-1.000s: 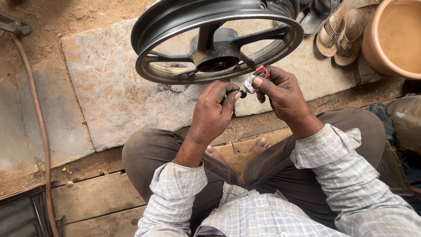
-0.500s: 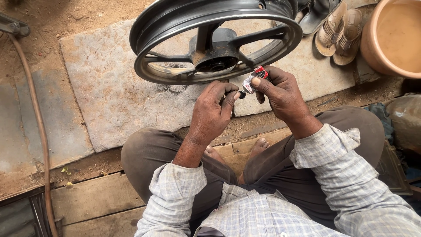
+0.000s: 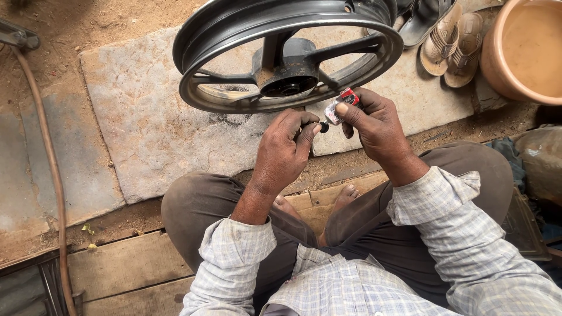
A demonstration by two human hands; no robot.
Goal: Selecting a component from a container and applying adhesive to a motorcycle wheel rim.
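Head view, seated at the stone slab (image 3: 146, 134). Your right hand (image 3: 374, 126) is closed in a pinch on a small tube (image 3: 339, 105), white with a red end, held above the slab's near edge, just in front of the black alloy wheel rim (image 3: 281, 52). Your left hand (image 3: 284, 149) is curled shut, thumb and forefinger gripping a small dark cap-like piece (image 3: 324, 126) at the tube's lower tip; whether the piece is on the tube or free of it cannot be told. To work this step well, keep both wrists close together, hold the tube steady with the right hand and let only the left fingertips turn, and squeeze the tube body as little as you can. The tube looks short, soft and creased. The rim stands tilted on the slab, spokes and hub facing you. Sandals (image 3: 448, 41) lie at the slab's far right corner, beside a clay-coloured tub (image 3: 497, 64); a brown hose (image 3: 50, 164) runs along the slab's left side.
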